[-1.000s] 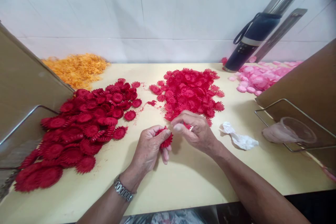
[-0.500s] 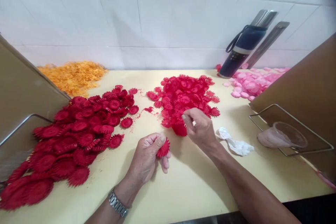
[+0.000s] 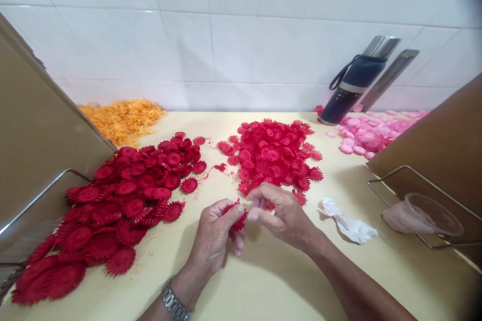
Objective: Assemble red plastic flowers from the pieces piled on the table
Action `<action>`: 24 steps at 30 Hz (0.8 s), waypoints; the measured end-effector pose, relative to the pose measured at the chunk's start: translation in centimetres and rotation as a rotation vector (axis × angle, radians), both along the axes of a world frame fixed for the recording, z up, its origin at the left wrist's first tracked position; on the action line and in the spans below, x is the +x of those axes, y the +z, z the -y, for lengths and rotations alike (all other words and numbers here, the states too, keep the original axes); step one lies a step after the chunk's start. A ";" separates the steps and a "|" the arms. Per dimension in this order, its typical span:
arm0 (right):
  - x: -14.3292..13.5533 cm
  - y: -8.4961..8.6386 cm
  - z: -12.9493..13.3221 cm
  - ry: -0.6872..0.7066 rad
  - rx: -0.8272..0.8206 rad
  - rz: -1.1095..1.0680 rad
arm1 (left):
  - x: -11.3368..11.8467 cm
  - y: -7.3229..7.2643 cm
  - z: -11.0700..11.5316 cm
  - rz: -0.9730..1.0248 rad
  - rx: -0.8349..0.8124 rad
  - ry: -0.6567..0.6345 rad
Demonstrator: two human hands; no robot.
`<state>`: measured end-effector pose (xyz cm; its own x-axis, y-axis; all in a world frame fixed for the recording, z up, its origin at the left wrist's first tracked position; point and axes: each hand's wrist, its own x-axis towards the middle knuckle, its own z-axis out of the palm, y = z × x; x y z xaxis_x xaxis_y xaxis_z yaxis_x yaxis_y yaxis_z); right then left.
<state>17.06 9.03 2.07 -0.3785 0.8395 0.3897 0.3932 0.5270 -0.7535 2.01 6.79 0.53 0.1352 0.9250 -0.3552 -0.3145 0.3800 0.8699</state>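
My left hand is closed around a small red flower-shaped piece with jagged petals, its thumb pressed over the near face. Close beside it on the right, my right hand has bent fingers, with thumb and forefinger tips apart at the piece's edge. Nothing shows between those two tips. Behind the hands lies a heap of bright red fringed flower pieces. A larger pile of darker red fringed discs, some nested in stacks, spreads along the left of the table.
Orange shreds lie at the back left, pink round pieces at the back right. A dark blue flask stands by the tiled wall. Crumpled white tissue and a clear plastic cup in a wire holder are right. Brown boards flank both sides.
My right hand has come down and left from the bright red heap to the piece in my left hand; its pinch has loosened. The view has shifted slightly.
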 end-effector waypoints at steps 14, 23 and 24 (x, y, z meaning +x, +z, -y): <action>-1.1 -0.5 0.1 -0.210 0.071 0.018 | 0.4 0.4 0.0 0.023 0.062 -0.039; 3.8 -1.6 -3.0 -0.542 0.423 0.405 | 0.0 0.3 0.1 0.030 -0.005 -0.032; 3.8 -1.5 -3.0 -0.543 0.437 0.423 | 0.0 0.3 0.1 0.022 -0.011 -0.032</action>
<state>20.87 11.98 0.55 -0.1509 0.7535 0.6399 0.8838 0.3928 -0.2541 1.99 6.68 0.79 0.1727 0.9160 -0.3622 -0.3211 0.4000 0.8584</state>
